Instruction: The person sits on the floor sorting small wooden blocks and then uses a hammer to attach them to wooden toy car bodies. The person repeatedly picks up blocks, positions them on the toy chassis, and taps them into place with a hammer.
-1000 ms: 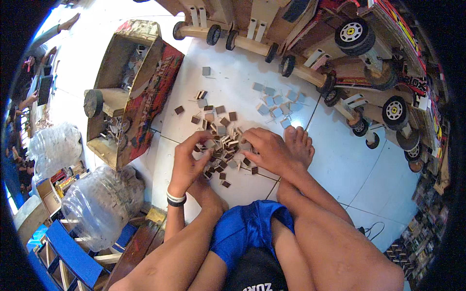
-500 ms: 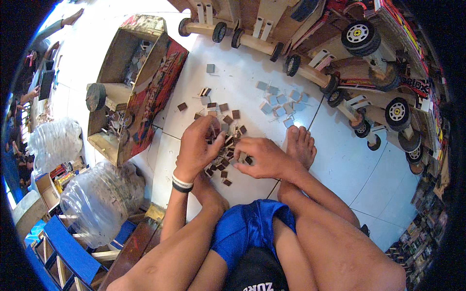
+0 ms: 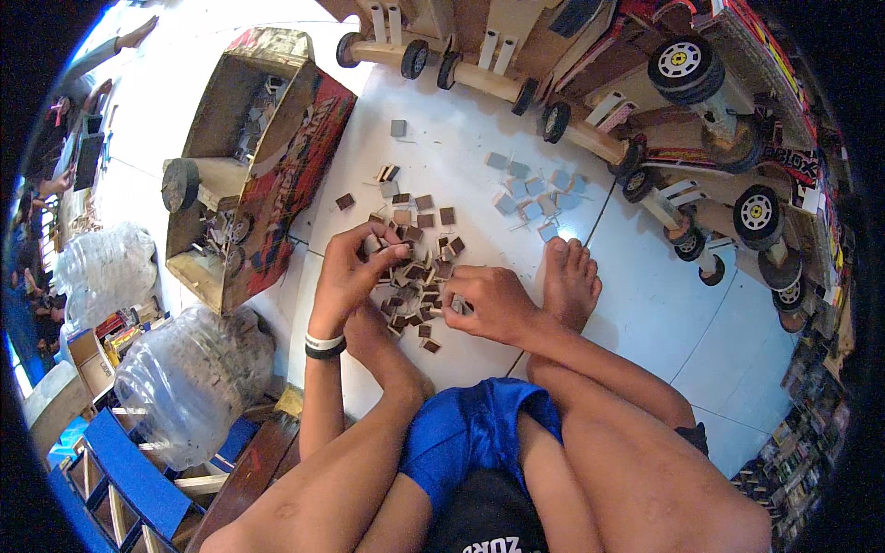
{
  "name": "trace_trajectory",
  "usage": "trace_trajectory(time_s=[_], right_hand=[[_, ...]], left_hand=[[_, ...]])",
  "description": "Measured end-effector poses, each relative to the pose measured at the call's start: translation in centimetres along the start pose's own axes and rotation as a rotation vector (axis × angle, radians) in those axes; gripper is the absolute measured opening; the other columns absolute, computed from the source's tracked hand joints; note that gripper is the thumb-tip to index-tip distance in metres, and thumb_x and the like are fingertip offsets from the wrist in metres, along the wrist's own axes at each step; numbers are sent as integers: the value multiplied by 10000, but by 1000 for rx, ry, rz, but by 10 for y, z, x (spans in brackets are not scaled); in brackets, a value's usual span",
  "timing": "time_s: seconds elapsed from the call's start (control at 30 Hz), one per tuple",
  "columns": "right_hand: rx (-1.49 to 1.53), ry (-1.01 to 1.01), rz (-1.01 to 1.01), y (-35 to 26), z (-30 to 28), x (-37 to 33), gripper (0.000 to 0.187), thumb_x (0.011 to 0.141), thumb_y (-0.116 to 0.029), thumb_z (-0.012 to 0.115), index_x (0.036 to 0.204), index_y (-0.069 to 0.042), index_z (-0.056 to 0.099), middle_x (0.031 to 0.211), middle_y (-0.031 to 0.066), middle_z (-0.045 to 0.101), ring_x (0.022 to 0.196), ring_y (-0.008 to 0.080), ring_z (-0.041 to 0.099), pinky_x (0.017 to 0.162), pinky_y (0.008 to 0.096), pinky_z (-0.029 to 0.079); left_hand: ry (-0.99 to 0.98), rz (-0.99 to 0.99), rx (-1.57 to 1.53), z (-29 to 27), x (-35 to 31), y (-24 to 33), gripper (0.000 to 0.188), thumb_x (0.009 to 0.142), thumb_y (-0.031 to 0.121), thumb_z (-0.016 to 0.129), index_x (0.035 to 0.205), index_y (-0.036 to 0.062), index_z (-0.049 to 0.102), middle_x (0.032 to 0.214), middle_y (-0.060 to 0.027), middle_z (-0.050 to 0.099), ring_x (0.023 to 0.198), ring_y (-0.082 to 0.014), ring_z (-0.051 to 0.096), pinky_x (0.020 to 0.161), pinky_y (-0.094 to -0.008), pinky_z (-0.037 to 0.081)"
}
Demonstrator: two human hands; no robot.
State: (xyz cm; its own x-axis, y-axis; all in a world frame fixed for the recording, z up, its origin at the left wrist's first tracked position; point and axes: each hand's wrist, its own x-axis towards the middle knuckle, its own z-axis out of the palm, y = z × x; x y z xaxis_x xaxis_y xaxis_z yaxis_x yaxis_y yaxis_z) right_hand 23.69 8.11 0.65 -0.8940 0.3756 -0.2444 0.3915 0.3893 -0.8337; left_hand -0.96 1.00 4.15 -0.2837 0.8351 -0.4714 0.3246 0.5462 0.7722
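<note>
We recorded a white tiled floor (image 3: 682, 304) bearing small brown and grey blocks (image 3: 416, 273), heaped between our left hand (image 3: 348, 276) and right hand (image 3: 490, 304), both narrowly curled, their grip undeterminable. Surrounding items: wheeled wooden toys (image 3: 590, 141) ahead and right, clear plastic jugs (image 3: 198, 387) left.

Two slim bands ring the wrist below the left hand (image 3: 355, 276), left of the frame's centre: a white band (image 3: 324, 342) with faint dark marks, and a plain black band (image 3: 325, 352) against it. Glossy royal-blue shorts (image 3: 447, 433) crease into soft folds at lower middle. Beneath them, at the bottom edge, a black garment (image 3: 475, 511) carries bold white lettering (image 3: 491, 547). The right foot (image 3: 568, 288), upper right of centre, is bare.
</note>
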Motion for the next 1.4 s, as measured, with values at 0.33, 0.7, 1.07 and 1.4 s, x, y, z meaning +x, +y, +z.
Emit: trace_trajectory(time_s=[0.33,0.7,1.07,1.4], right_hand=[[-215,9,-145,-4,13,2,247,828,-243,790,973,-58,713,986,157,668,920,353,694,848,480,556],[-253,-73,-213,-2,-1,-8,315,832,-214,786,1100,-81,689,1006,140,691,988,328,704,930,460,498],[-261,-72,-267,-10,5,2,212,794,-166,768,962,-64,691,938,122,713,939,311,707,886,449,500],[812,-141,60,14,-21,-14,196,851,-154,754,848,-67,578,772,-17,540,761,96,510,697,292,433]], left_hand=[[-33,-33,-846,4,-16,-13,230,1059,250,681,1196,86,594,1231,-61,661,980,-128,624,887,-277,507],[7,106,-1317,0,-13,-4,234,1099,330,582,1126,97,572,1098,-70,601,893,-161,587,793,-274,496],[216,247,205,31,2,20,168,959,103,711,1116,71,763,761,-153,682,657,-258,655,632,-388,520],[-120,374,512,35,37,34,225,903,139,746,1106,49,782,1031,-198,769,928,-410,728,849,-463,583]])
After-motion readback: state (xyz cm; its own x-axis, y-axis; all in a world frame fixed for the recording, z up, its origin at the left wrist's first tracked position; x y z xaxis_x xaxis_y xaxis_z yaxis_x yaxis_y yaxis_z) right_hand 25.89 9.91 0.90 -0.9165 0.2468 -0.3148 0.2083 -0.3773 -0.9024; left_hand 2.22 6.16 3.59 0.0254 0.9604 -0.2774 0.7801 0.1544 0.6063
